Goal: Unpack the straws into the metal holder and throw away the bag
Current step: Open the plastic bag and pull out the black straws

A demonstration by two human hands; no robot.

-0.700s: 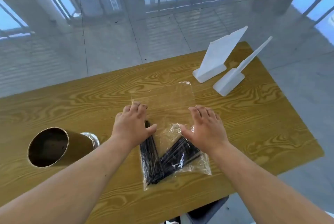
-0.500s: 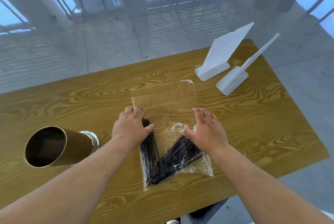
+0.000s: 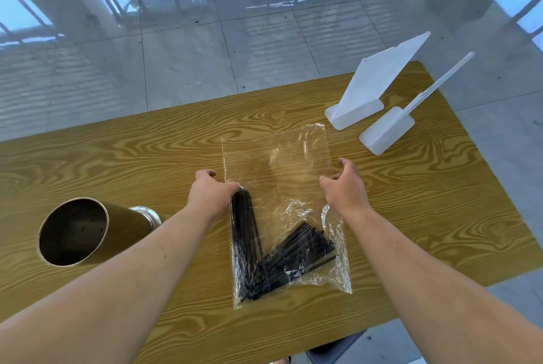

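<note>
A clear plastic bag (image 3: pixel 279 163) lies flat on the wooden table (image 3: pixel 117 163), its open end pointing away from me. Black straws (image 3: pixel 264 257) sit inside its near end in a V-shaped heap. My left hand (image 3: pixel 210 196) has curled fingers at the bag's left edge, by the tips of the straws. At the bag's right edge my right hand (image 3: pixel 343 187) pinches the plastic with curled fingers. The metal holder (image 3: pixel 85 231), a brass-coloured cylinder, lies on its side at the left, its open mouth facing me.
Two white plastic sign stands (image 3: pixel 370 90) (image 3: pixel 390 128) stand at the table's far right corner. Beyond the far edge is a glossy tiled floor (image 3: pixel 191 54). A dark stool (image 3: pixel 332 352) shows under the near edge.
Both hands have gone from lying flat on the bag to curling at its left and right edges. They have spread apart, uncovering the straws, and the bag's middle now shows.
</note>
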